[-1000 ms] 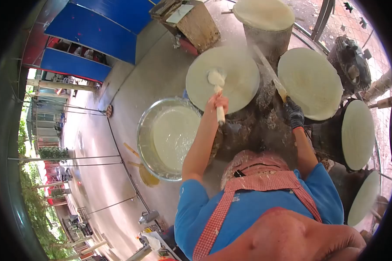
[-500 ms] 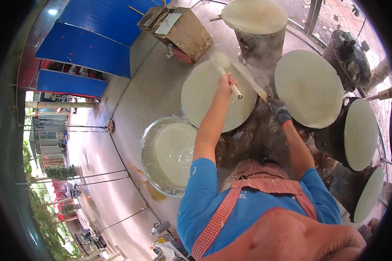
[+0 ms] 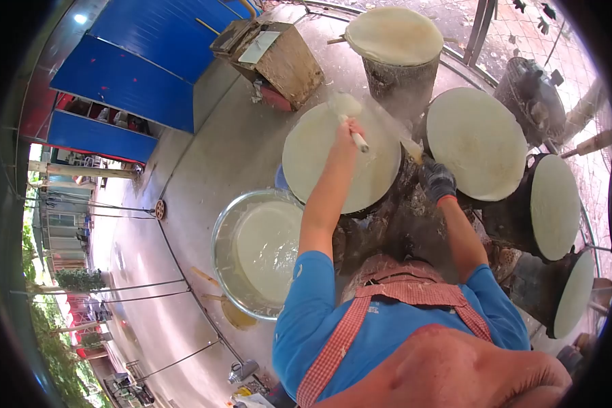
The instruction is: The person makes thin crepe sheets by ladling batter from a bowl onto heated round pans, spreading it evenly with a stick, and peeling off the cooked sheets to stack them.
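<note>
My bare left hand (image 3: 350, 132) is wrapped round the pale handle of a ladle (image 3: 347, 105) with a round whitish head, held over the far part of a round griddle (image 3: 319, 166) coated in pale batter. My right hand (image 3: 438, 181), in a dark grey glove, grips a long flat spatula (image 3: 411, 144) by its near end. Its pale, motion-blurred blade slants up and left over the griddle's right side. To the left of the griddle stands a wide transparent basin (image 3: 219, 251) of creamy batter.
More round griddles on dark drum stoves, each topped with a pale sheet, stand at the back (image 3: 394, 37), to the right (image 3: 476, 143) and farther right (image 3: 556, 207). A worn box (image 3: 285, 64) sits beyond the griddle. Steam hangs between the stoves.
The view has shifted slightly. The ladle head and spatula blade have moved a little over the griddle; both hands keep their hold.
</note>
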The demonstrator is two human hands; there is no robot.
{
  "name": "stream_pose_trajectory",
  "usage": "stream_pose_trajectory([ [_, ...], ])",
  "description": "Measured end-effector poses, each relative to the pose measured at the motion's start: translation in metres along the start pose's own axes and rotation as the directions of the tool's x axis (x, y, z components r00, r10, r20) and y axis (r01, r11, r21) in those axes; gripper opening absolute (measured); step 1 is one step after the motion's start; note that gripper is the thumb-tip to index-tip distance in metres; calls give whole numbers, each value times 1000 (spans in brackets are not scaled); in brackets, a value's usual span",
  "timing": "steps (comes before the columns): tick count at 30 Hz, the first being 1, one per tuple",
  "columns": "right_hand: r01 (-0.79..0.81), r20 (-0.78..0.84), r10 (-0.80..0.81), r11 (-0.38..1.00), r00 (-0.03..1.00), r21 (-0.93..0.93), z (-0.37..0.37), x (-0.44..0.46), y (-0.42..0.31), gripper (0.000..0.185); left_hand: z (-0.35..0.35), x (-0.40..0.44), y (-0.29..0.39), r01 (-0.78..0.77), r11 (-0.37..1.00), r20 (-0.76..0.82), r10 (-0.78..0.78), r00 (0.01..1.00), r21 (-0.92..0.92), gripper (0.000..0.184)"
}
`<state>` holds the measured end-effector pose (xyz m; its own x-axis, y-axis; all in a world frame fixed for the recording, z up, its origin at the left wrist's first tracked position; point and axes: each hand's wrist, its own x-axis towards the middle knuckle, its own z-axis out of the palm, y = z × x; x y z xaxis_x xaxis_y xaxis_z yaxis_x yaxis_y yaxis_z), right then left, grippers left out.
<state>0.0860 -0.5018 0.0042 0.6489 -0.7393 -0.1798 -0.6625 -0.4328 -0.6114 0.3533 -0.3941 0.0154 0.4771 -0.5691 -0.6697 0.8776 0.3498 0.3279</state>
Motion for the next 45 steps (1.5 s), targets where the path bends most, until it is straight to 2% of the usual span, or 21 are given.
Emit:
stream_pose_trajectory([
  [2,-12,-35,16,992,999,123,0,5,6,30,-4,-36,28,573,725,510,-351,785,-383,22],
  [3,36,-98,-10,963,995,268,-1,4,8,30,-10,-55,26,577,724,510,-358,782,-378,22],
  [5,76,-165,-7,906,986,417,5,2,6,31,-28,-97,20,223,964,605,-92,791,-146,23],
  [7,176,-117,-139,886,983,429,19,7,4,28,-39,-120,21,346,925,548,-209,810,-158,22],
  [8,95,-13,-95,951,995,295,32,12,7,28,-43,-131,20,449,874,503,-307,808,-188,22],
  [13,-118,213,-1,830,977,545,52,-2,27,26,-67,-222,2,357,932,607,-244,756,-70,27],
  [17,-226,301,-41,564,953,794,20,-76,56,30,-123,-239,-49,322,946,899,-177,400,43,32],
  [19,-400,352,218,682,910,613,-29,-117,68,30,-123,-279,-80,425,872,669,-168,724,-242,34],
  [20,-158,111,113,637,987,754,0,-120,134,32,-130,-285,-95,490,815,612,-224,758,-309,33],
  [21,-166,90,151,633,984,756,-14,-138,163,32,-140,-288,-110,536,755,551,-281,786,-378,32],
  [23,172,-362,92,755,927,633,-44,-163,207,35,-158,-292,-149,577,725,522,-349,778,-376,33],
  [25,-69,-511,170,975,843,210,-95,-195,247,38,-166,-297,-190,592,699,484,-387,785,-402,35],
  [27,-419,-508,365,908,780,9,-135,-228,288,38,-163,-305,-231,638,619,496,-417,762,-459,35],
  [31,-415,-421,285,872,861,-259,-190,-289,293,42,-135,-313,-281,630,534,442,-450,776,-564,34],
  [34,-217,-146,161,732,976,-646,-183,-302,304,42,-117,-317,-297,654,558,506,-420,753,-511,34],
  [35,-200,-139,144,739,980,-643,-187,-291,292,42,-112,-319,-297,657,576,512,-421,749,-487,34],
  [36,83,-183,-206,849,961,-522,-186,-281,275,42,-108,-325,-295,640,589,500,-410,763,-494,34],
  [37,386,-282,-519,824,807,-415,-191,-265,265,42,-101,-324,-296,613,618,442,-429,788,-493,26],
  [40,272,-69,-333,858,940,-435,-150,-198,288,43,-104,-331,-297,629,608,426,-464,776,-484,26],
  [43,436,-50,-503,791,863,-429,-150,-120,258,40,-111,-347,-301,644,602,459,-456,762,-472,26],
  [45,606,34,-708,577,705,-548,-145,-69,239,40,-129,-354,-305,632,621,401,-489,775,-463,28],
])
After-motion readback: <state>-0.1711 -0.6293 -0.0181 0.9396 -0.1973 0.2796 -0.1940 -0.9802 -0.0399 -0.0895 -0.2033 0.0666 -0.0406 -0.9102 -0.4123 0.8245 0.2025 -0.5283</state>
